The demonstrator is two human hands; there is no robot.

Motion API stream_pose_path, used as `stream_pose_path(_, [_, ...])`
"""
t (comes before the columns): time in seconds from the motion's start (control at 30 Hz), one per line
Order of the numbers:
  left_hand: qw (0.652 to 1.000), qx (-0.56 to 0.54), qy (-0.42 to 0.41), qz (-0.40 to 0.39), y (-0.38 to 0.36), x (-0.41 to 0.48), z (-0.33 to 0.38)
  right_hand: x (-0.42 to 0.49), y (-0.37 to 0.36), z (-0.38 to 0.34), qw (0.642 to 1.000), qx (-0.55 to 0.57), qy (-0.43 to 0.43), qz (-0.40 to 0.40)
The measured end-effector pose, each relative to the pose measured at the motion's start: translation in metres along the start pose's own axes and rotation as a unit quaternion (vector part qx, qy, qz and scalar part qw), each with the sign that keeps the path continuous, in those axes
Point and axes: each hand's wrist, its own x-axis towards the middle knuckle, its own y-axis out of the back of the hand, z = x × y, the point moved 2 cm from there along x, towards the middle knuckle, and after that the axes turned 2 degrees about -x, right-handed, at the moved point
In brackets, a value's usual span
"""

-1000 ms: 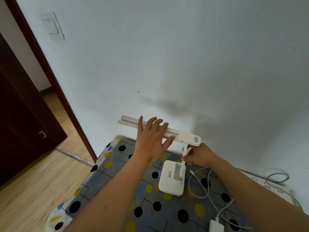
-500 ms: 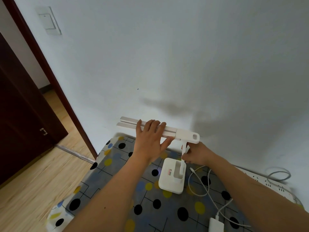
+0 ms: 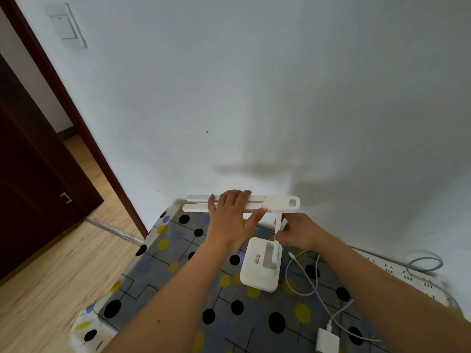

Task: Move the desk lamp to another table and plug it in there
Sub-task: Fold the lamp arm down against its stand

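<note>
A white desk lamp [image 3: 261, 267] stands on a table with a grey dotted cloth [image 3: 178, 273], close to the wall. Its two-bar head [image 3: 277, 203] lies level above the base. My left hand [image 3: 229, 220] wraps over the head's bars, fingers on top and thumb underneath. My right hand [image 3: 298, 231] pinches the thin upright stem just below the head. A white cable [image 3: 303, 276] lies loose on the cloth beside the base and runs to a white adapter [image 3: 327, 340] near the front edge.
A white power strip [image 3: 397, 273] with a grey cord [image 3: 425, 262] lies along the wall at the right. A dark wooden door [image 3: 33, 159] and its frame stand at the left over a wood floor. A wall switch [image 3: 65, 24] sits high on the wall.
My left hand has closed down from a flat open palm over the lamp head to a grip on it. The head has tipped from slanted to level. My right hand stays on the stem.
</note>
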Motion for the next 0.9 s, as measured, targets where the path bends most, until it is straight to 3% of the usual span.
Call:
stream_pose_path(0.5, [0.97,-0.202,0.102,-0.086,-0.021,-0.004,0.01,-0.001,0.0,-0.001,1.0,0.001,0.0,-0.004])
stream_pose_path(0.9, [0.874,-0.412,0.202,-0.159,-0.035,-0.006,0.02,-0.002,0.001,-0.004,1.0,-0.008,-0.013,-0.011])
